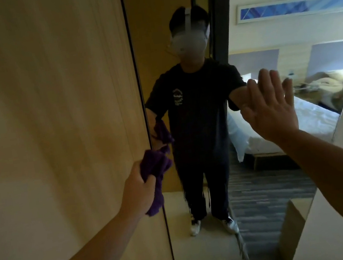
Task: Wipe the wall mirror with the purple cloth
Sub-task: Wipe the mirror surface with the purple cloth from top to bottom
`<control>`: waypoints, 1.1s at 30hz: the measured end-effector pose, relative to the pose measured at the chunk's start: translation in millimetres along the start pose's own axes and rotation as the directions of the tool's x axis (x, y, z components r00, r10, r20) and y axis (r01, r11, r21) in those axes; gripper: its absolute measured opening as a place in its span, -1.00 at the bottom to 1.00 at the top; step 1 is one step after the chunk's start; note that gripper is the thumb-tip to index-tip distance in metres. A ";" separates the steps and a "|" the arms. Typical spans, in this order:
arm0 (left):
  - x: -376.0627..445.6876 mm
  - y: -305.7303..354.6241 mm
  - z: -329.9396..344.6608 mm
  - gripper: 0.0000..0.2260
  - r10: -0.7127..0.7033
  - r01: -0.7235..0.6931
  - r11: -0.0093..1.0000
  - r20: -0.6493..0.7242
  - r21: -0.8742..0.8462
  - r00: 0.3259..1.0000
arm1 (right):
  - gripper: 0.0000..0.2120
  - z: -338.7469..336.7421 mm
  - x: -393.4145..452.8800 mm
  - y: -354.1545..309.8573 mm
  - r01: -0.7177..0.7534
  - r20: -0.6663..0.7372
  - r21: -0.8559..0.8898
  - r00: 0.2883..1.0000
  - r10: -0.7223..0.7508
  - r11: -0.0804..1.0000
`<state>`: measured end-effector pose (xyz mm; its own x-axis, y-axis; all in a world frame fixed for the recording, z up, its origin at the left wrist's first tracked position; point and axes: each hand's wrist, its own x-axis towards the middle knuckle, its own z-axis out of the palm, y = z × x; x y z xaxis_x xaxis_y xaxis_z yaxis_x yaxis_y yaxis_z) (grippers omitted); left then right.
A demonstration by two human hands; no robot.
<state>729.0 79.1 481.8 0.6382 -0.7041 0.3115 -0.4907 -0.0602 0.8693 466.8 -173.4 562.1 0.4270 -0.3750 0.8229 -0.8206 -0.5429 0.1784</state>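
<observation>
My left hand (138, 189) bunches the purple cloth (155, 174) at the wall mirror's (261, 183) left edge, ready to wipe; my right hand (271, 107), fingers spread, seemingly braces against the glass.

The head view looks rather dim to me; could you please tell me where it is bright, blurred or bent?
Head view: dim near the wooden panel; brightest in the bedroom reflected in the mirror. Wide-angle bending curves the mirror's dark edge. The right hand, open against the glass, is slightly soft; the left hand gripping the purple cloth is fairly sharp. No strong glare.
</observation>
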 end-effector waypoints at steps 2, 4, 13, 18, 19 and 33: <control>21.3 17.4 -7.4 -0.66 0.138 -0.136 0.990 -0.134 0.026 0.981 | -0.36 6.3 1.7 2.2 0.008 -0.055 0.010 0.998 -0.008 1.000; 47.7 37.9 -15.2 -0.68 0.344 -0.324 0.938 -0.256 0.120 0.903 | -0.36 12.9 3.0 4.6 0.022 -0.115 -0.001 0.993 -0.022 1.000; 187.5 151.2 -8.7 -0.55 0.996 -0.576 0.060 -0.006 0.815 0.094 | -0.39 35.5 7.6 11.8 0.080 -0.334 -0.064 0.938 -0.097 0.995; 184.6 118.0 15.0 -0.46 0.966 -0.584 -0.103 0.220 0.805 0.133 | -0.36 44.5 7.2 15.9 0.086 -0.378 -0.101 0.918 -0.118 0.991; 182.0 112.4 16.9 -0.46 0.965 -0.578 -0.113 0.228 0.808 0.130 | -0.35 45.9 6.9 16.2 0.085 -0.376 -0.101 0.919 -0.117 0.991; 112.5 -99.7 97.5 -0.50 0.928 -0.690 -0.190 0.358 0.698 0.106 | -0.35 50.7 8.6 18.9 0.094 -0.434 -0.113 0.891 -0.134 0.989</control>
<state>791.9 -63.1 392.7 -0.5995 -0.3839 0.7023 -0.7614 0.0030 -0.6483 474.2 -225.0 545.2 0.3260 0.0645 0.9432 -0.8147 -0.4869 0.3149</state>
